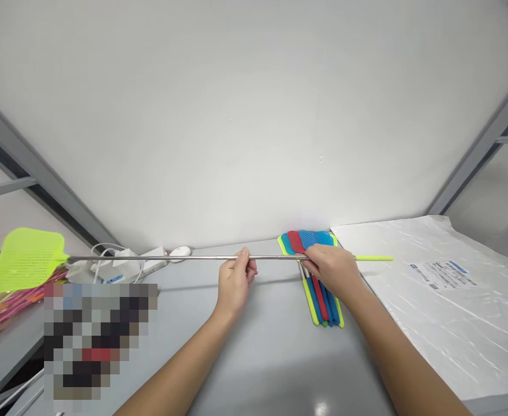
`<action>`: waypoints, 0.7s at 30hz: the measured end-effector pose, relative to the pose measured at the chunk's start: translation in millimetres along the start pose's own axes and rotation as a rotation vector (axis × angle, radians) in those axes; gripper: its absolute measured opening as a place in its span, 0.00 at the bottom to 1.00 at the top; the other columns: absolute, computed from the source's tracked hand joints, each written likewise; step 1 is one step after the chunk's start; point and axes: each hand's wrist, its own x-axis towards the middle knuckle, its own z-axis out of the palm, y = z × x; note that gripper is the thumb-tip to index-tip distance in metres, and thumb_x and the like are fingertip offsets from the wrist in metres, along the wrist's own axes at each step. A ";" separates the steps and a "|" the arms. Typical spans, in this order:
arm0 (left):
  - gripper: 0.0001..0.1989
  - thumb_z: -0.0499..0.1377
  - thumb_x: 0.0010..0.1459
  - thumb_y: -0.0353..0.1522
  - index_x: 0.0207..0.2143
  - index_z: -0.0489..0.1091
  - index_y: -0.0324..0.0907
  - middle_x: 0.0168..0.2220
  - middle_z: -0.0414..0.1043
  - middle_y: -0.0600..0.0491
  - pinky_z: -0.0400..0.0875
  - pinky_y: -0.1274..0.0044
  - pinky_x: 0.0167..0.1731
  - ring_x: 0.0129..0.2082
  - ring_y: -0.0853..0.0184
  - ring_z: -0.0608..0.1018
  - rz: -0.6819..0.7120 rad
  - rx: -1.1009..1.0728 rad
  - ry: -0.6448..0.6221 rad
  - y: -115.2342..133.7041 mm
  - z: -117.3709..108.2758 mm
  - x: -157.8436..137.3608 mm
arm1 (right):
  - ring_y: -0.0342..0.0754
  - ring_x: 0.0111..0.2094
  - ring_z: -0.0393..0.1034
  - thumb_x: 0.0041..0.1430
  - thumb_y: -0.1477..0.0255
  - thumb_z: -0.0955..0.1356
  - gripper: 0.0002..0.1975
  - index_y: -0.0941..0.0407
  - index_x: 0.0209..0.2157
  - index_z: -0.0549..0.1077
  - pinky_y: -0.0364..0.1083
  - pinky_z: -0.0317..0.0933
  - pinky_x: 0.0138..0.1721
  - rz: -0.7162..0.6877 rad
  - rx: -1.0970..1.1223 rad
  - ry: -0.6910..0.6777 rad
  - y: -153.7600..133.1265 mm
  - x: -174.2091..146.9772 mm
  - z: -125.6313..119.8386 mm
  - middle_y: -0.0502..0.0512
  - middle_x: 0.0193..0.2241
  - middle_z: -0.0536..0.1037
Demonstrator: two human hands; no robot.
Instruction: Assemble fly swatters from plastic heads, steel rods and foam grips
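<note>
A yellow-green fly swatter [29, 260] lies level across the view, its thin metal telescopic rod drawn out long. The swatter's flat perforated head is at the far left and its handle at the right. My left hand [235, 280] pinches the rod near its middle. Closer to the handle, my right hand [329, 268] grips the same rod, with some fingers hidden behind the hand. Below and behind my right hand, several collapsed fly swatters [323, 303] in blue, red and yellow-green lie side by side on the grey table [254, 364], their heads overlapping.
At the right lies a white plastic-wrapped package [466, 323] with a printed label. White power strips and cables [124, 263] sit at the back left, beside a round white device [179, 253]. Colourful bagged items [3, 318] are at far left. A pale wall [254, 115] rises behind the table.
</note>
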 end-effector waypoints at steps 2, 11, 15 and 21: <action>0.24 0.52 0.61 0.44 0.15 0.61 0.43 0.14 0.52 0.57 0.60 0.78 0.21 0.19 0.69 0.63 -0.002 -0.030 0.012 -2.0 -8.9 1.7 | 0.42 0.22 0.56 0.62 0.72 0.61 0.14 0.55 0.21 0.64 0.44 0.39 0.24 0.008 -0.009 0.011 2.4 -1.1 -1.1 0.48 0.18 0.66; 0.22 0.55 0.62 0.43 0.19 0.59 0.43 0.14 0.51 0.61 0.66 0.76 0.30 0.18 0.72 0.59 -0.110 -0.144 0.086 -15.8 -76.7 -6.1 | 0.43 0.22 0.58 0.62 0.72 0.62 0.14 0.55 0.21 0.66 0.44 0.42 0.25 -0.026 0.003 0.001 -15.4 -1.7 -1.9 0.48 0.19 0.66; 0.23 0.53 0.62 0.47 0.20 0.62 0.42 0.14 0.55 0.60 0.61 0.79 0.25 0.19 0.71 0.63 -0.156 -0.154 0.067 -24.5 -60.6 -22.7 | 0.44 0.25 0.61 0.65 0.69 0.63 0.12 0.56 0.28 0.71 0.44 0.47 0.28 -0.072 0.047 -0.022 -36.1 -4.1 -2.2 0.49 0.23 0.69; 0.25 0.49 0.62 0.51 0.23 0.64 0.41 0.16 0.61 0.58 0.59 0.78 0.23 0.18 0.72 0.63 -0.206 -0.150 -0.242 -23.2 -28.6 -42.4 | 0.43 0.23 0.62 0.66 0.59 0.63 0.17 0.55 0.30 0.73 0.45 0.47 0.28 -0.197 0.080 0.004 -60.5 -14.2 -6.0 0.49 0.23 0.70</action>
